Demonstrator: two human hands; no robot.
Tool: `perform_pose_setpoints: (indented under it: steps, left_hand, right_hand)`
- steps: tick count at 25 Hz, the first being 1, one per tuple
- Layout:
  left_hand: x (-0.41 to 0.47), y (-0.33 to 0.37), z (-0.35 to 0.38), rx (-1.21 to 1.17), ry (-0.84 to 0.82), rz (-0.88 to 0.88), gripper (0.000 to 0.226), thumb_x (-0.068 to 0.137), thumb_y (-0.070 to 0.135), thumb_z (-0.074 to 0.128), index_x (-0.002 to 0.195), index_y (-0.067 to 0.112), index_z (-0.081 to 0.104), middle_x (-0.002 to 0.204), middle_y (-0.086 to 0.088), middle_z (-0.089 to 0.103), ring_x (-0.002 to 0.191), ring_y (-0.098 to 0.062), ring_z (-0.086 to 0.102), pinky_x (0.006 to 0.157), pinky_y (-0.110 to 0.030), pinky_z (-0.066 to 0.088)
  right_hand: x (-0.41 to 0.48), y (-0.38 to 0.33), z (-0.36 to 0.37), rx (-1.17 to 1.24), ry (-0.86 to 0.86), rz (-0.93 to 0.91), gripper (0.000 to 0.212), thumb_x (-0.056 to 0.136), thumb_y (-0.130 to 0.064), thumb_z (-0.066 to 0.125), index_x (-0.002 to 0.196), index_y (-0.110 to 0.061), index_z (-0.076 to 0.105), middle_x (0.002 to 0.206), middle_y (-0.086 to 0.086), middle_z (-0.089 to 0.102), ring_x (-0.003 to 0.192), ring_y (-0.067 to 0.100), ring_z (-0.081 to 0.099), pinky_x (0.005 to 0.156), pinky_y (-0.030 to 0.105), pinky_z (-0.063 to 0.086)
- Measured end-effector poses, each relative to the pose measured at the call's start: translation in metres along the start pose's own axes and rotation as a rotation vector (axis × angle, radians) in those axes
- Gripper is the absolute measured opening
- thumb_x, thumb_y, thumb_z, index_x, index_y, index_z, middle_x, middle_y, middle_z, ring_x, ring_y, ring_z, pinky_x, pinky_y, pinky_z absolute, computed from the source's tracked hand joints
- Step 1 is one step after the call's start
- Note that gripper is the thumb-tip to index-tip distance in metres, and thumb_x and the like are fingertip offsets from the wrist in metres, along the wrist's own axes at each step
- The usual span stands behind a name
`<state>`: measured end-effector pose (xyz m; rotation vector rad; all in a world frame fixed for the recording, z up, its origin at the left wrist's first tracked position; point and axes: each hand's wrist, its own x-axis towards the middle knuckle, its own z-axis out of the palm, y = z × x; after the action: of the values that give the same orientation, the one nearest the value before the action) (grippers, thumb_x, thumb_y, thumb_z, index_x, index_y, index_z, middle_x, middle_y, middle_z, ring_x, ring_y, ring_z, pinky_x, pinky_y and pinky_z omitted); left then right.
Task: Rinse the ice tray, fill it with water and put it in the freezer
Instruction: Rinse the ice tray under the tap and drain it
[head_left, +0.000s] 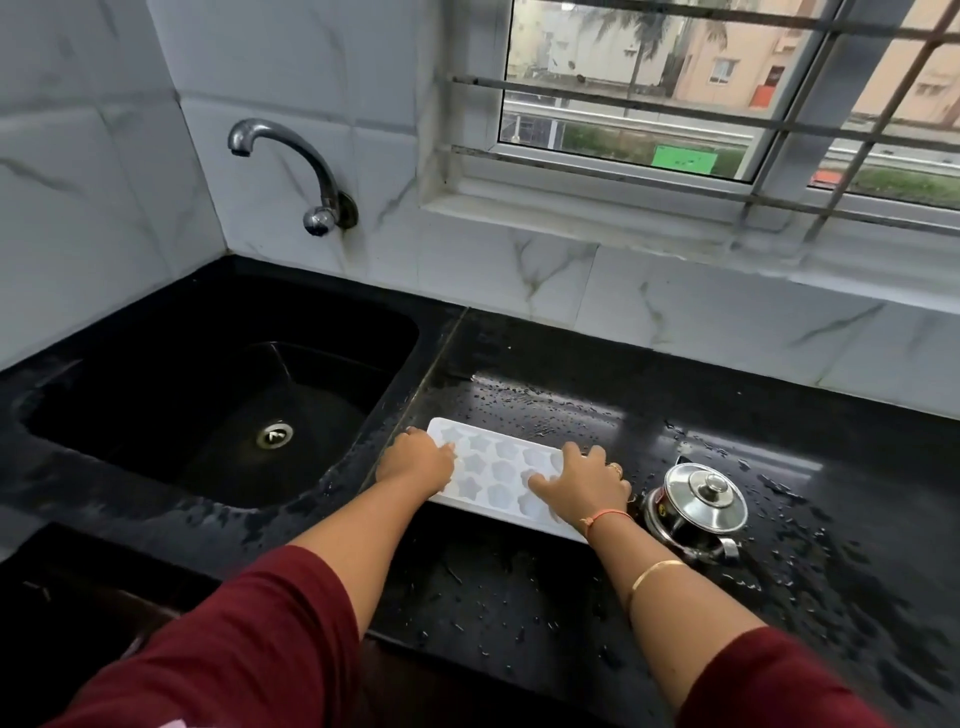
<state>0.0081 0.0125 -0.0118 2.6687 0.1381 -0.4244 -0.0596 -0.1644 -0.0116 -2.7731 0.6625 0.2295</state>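
While the tray (498, 467) lies flat on the wet black counter (675, 364), both hands are on it, one at each short end. Its long side runs from far-left to near-right, so it sits a bit slanted in front of the person. The left hand (415, 460) is at the far-left end, with its fingers curled over that end, gripping it. The right hand (582, 483) is at the near-right end, with fingers spread on top. I cannot tell if it grips the edge or just rests there.

The sink (358, 317) is just beside the left end of the tray, and the tap (291, 150) sticks out of the wall above it. No water can be seen coming from the tap. So the tray likely has to go left and a little away, and the left hand is the nearer one to lead. A small steel pot (696, 501) with a lid stands just beside the right hand, so that side is tight.
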Motion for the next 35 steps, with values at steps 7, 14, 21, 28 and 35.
perform_pose_setpoints:
  steps: [7, 14, 21, 28, 35]
  left_hand:
    - [0.005, -0.057, -0.056, -0.162, 0.038, -0.061, 0.044, 0.095, 0.04, 0.038, 0.111, 0.005, 0.06, 0.089, -0.003, 0.063, 0.09, -0.024, 0.055, 0.074, -0.029, 0.038]
    - [0.041, -0.138, -0.117, -0.662, 0.086, -0.282, 0.052, 0.086, 0.043, 0.055, 0.116, 0.0, 0.056, 0.118, -0.008, 0.059, 0.108, -0.033, 0.059, 0.089, -0.032, 0.048]
    - [0.068, -0.179, -0.157, -1.003, 0.124, -0.286, 0.067, 0.084, 0.055, 0.049, 0.131, 0.008, 0.049, 0.134, -0.012, 0.053, 0.115, -0.033, 0.056, 0.1, -0.042, 0.046]
    - [0.066, -0.172, -0.187, -0.981, 0.345, -0.227, 0.063, 0.095, 0.049, 0.037, 0.139, 0.004, 0.036, 0.144, -0.014, 0.042, 0.13, -0.032, 0.042, 0.103, -0.037, 0.035]
    - [0.105, -0.169, -0.208, -0.83, 0.479, -0.201, 0.068, 0.092, 0.056, 0.035, 0.128, 0.0, 0.048, 0.13, -0.017, 0.054, 0.119, -0.034, 0.051, 0.099, -0.039, 0.042]
  right_hand:
    - [-0.003, -0.072, 0.004, 0.049, 0.053, -0.139, 0.062, 0.079, -0.062, 0.052, 0.126, -0.021, 0.048, 0.132, 0.014, 0.044, 0.121, 0.038, 0.044, 0.101, 0.049, 0.034]
    - [0.007, -0.176, 0.005, 0.08, 0.076, -0.329, 0.065, 0.08, -0.061, 0.053, 0.131, -0.022, 0.047, 0.137, 0.013, 0.042, 0.126, 0.036, 0.041, 0.105, 0.051, 0.03]
    - [0.026, -0.25, -0.009, 0.077, 0.126, -0.471, 0.067, 0.081, -0.058, 0.055, 0.137, -0.023, 0.041, 0.141, 0.013, 0.038, 0.126, 0.039, 0.037, 0.104, 0.044, 0.031]
    - [0.059, -0.286, -0.012, 0.186, 0.002, -0.547, 0.071, 0.082, -0.056, 0.056, 0.142, -0.024, 0.036, 0.145, 0.011, 0.034, 0.13, 0.037, 0.034, 0.108, 0.045, 0.034]
    - [0.106, -0.327, -0.005, 0.294, -0.159, -0.569, 0.069, 0.086, -0.046, 0.057, 0.144, -0.019, 0.033, 0.145, 0.017, 0.03, 0.131, 0.037, 0.038, 0.109, 0.038, 0.034]
